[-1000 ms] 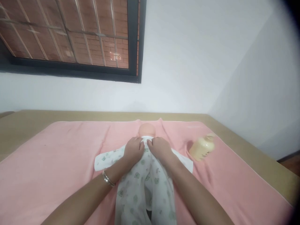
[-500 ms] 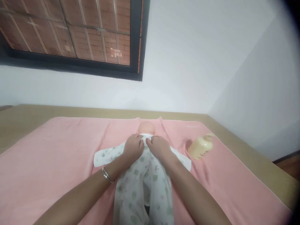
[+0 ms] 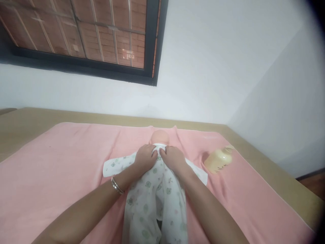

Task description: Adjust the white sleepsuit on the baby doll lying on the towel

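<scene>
A baby doll lies on its back, its bare head (image 3: 159, 136) at the far end. It has on a white baby outfit (image 3: 149, 189) with small green and pink prints; the sleeves spread to both sides and the legs run toward me. My left hand (image 3: 146, 158) grips the cloth at the upper chest, just under the collar, with a silver bangle on the wrist. On the other side of the collar my right hand (image 3: 173, 158) grips the cloth too. Both thumbs lie near the middle of the chest. The fingers' far ends are hidden.
Under the doll a pink blanket (image 3: 63, 176) covers most of a pale wooden surface (image 3: 33, 118). A yellow baby bottle (image 3: 218, 160) lies on its side to the right. Behind are a white wall (image 3: 198, 67) and a dark-framed window (image 3: 149, 74) with bars.
The camera view has shifted slightly. Both hands stay on the upper chest of the outfit, and the doll and bottle lie as before.
</scene>
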Available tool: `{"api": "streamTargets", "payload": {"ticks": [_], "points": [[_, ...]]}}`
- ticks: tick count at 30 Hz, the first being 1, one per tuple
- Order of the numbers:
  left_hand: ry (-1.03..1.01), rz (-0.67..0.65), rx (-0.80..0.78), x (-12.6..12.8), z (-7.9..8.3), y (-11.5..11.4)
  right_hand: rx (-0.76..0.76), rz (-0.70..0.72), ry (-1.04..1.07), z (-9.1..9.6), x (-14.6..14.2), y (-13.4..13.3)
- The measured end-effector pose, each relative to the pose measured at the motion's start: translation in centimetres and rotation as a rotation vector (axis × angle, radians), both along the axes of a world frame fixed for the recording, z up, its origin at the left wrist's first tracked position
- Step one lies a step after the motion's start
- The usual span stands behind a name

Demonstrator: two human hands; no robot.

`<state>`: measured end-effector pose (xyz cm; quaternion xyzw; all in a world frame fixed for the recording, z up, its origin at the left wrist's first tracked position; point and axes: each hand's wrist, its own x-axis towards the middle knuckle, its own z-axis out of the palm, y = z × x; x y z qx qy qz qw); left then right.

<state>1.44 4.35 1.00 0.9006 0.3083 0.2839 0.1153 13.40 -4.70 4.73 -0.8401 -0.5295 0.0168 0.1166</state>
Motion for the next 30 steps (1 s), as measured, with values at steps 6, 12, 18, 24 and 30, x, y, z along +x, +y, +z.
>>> {"api": "streamTargets", "payload": {"ticks": [6,12,18,24,30], "points": [[0.023,0.035,-0.032,0.0,0.0,0.1,0.029,-0.014,0.033,-0.5,0.2,0.3],[0.041,0.026,-0.062,0.0,0.0,0.3,0.007,0.001,0.144,-0.8,1.3,0.4],[0.06,0.017,-0.055,0.0,0.2,0.4,0.086,-0.017,0.131,-1.6,1.8,0.6],[0.048,-0.003,-0.042,0.0,0.2,0.3,0.18,-0.083,0.147,-2.6,2.2,1.0],[0.031,-0.014,-0.041,0.1,0.1,0.3,0.21,-0.073,0.143,-2.8,2.4,0.9]]}}
